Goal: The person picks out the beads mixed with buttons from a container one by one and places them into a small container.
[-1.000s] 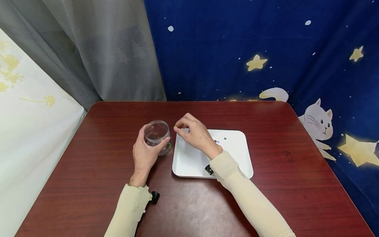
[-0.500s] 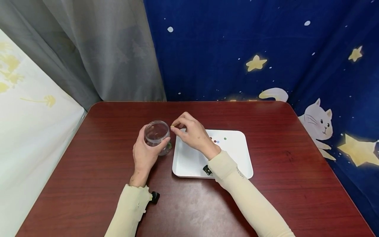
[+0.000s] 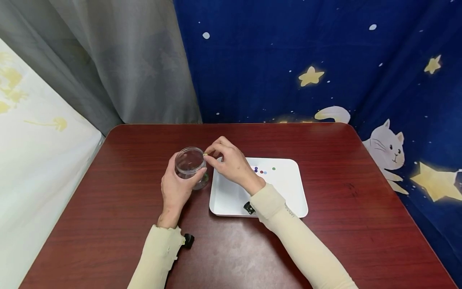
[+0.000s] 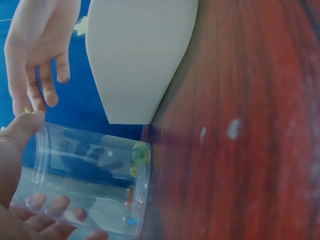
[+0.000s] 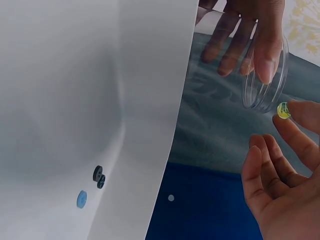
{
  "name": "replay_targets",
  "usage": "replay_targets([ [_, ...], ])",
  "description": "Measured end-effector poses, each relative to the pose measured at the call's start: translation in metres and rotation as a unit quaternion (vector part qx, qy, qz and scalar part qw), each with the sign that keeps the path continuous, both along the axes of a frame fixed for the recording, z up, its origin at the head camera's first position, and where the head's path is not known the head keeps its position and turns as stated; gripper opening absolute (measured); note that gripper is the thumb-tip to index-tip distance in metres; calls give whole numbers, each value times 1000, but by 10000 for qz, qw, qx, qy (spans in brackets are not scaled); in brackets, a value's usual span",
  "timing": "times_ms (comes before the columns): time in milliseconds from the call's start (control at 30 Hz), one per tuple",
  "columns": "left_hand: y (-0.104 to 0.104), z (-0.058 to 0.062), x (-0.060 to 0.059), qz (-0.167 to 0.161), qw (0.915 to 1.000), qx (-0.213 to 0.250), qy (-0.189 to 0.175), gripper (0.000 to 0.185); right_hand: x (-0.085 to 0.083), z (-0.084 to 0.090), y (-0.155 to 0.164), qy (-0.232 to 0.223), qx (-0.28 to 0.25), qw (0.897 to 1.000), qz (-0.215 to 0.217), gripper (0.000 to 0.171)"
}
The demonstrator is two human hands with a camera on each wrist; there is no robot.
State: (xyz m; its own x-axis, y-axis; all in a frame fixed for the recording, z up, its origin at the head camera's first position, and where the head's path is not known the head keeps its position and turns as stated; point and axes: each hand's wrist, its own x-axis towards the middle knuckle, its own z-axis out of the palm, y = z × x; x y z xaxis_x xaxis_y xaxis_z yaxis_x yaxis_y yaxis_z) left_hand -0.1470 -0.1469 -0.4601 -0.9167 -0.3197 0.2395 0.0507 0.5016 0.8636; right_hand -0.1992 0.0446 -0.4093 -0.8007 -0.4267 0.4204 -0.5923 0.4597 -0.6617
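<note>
My left hand [image 3: 176, 188] grips a clear plastic jar [image 3: 190, 161], which stands upright and uncovered on the table. Several marbles [image 4: 139, 154], among them green, yellow, orange and blue ones, lie at its bottom in the left wrist view. Thumb and index finger of my right hand [image 3: 232, 163] pinch a small yellow-green marble [image 5: 283, 110] at the jar's rim, just outside the opening in the right wrist view. Below that hand lies a white tray [image 3: 231, 197] with several small buttons, including a light blue button [image 5: 81, 199] and dark buttons [image 5: 98, 174].
The dark red wooden table [image 3: 126, 172] reaches out on both sides of the tray. A grey curtain [image 3: 144, 60] and a blue starry curtain [image 3: 260, 60] hang behind it, and a white cloth [image 3: 43, 160] hangs at the left.
The right hand has moved left with the marble, from above the tray's edge to the jar's rim. More buttons on the tray have come into sight. The left hand and jar stay put.
</note>
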Motion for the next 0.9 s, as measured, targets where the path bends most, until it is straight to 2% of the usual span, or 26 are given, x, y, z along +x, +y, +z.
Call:
replay_targets([
  [900,0,1,1,79,9998,-164,-60,84,2,1,-11,-44,246,9996,139,15],
])
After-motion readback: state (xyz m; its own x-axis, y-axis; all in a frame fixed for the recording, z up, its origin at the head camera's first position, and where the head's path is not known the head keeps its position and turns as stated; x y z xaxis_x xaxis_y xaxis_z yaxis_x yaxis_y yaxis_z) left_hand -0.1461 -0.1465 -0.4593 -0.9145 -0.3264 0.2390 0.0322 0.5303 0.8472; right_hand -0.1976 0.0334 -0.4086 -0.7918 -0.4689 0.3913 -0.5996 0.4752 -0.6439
